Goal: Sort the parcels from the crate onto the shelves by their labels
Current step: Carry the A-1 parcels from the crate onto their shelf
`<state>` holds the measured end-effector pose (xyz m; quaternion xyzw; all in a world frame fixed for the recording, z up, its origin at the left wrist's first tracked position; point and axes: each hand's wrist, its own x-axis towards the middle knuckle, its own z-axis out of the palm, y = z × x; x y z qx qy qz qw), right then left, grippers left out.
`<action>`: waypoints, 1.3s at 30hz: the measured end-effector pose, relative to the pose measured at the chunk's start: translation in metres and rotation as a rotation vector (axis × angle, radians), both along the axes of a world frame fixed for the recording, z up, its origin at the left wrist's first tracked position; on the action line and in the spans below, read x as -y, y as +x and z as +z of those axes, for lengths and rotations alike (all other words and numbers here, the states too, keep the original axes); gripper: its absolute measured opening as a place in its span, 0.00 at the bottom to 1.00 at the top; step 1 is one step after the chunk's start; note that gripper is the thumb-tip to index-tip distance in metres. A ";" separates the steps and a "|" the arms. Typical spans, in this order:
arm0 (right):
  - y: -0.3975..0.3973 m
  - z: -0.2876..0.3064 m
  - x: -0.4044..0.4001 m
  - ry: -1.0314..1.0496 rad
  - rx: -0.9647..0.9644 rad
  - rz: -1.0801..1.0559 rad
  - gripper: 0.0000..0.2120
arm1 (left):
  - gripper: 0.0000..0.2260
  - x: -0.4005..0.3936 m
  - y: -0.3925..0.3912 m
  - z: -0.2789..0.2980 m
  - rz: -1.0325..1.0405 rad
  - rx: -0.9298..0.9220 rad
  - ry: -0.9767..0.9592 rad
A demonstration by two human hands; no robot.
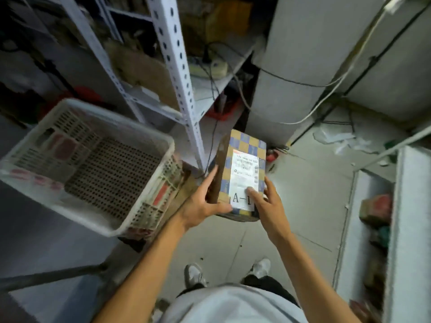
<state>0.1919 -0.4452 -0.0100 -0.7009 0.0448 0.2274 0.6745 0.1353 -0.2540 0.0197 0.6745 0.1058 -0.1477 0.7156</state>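
1. The small print on the label (245, 180) of the parcel (242, 164) is too blurred to read; only "A-1" is clear.
2. The right hand (268, 203) covers the parcel's lower right corner.
3. The crate (140, 129) is smeared by motion.
4. The things on the shelves (182, 73) are dark and blurred.

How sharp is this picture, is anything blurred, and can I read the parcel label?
Head view: parcel fairly sharp, label reads A-1 but the small print is illegible; crate and shelf post smeared by motion; dim light; wide-angle bending at edges.
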 end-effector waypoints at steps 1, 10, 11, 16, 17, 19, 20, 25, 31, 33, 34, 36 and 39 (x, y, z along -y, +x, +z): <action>0.008 0.002 0.020 -0.023 0.009 -0.047 0.26 | 0.49 0.018 0.016 0.003 -0.037 -0.008 0.002; 0.099 0.044 0.216 -0.221 0.331 -0.334 0.36 | 0.38 0.224 0.165 0.025 -0.239 0.199 0.053; 0.107 0.050 0.234 -0.235 0.359 -0.356 0.37 | 0.37 0.246 0.178 0.029 -0.248 0.231 0.035; 0.151 0.081 0.314 -0.341 0.464 -0.443 0.41 | 0.43 0.335 0.251 0.048 -0.336 0.354 0.037; 0.161 0.089 0.327 -0.373 0.483 -0.463 0.44 | 0.43 0.349 0.265 0.055 -0.371 0.379 0.041; 0.183 0.104 0.353 -0.414 0.510 -0.506 0.47 | 0.43 0.372 0.298 0.070 -0.437 0.440 0.047; 0.196 0.113 0.364 -0.428 0.526 -0.522 0.48 | 0.42 0.382 0.316 0.077 -0.472 0.469 0.054; 0.266 0.155 0.407 -0.463 0.617 -0.627 0.47 | 0.42 0.425 0.406 0.122 -0.592 0.575 0.047; 0.348 0.207 0.445 -0.520 0.685 -0.733 0.46 | 0.38 0.476 0.510 0.171 -0.683 0.628 -0.074; 0.373 0.216 0.456 -0.520 0.701 -0.772 0.45 | 0.38 0.492 0.542 0.181 -0.721 0.644 -0.099; 0.384 0.220 0.462 -0.517 0.707 -0.796 0.45 | 0.38 0.500 0.558 0.186 -0.740 0.648 -0.118; 0.407 0.228 0.475 -0.517 0.723 -0.848 0.44 | 0.37 0.518 0.587 0.198 -0.768 0.681 -0.142; 0.437 0.244 0.496 -0.518 0.747 -0.892 0.44 | 0.32 0.548 0.624 0.213 -0.799 0.742 -0.146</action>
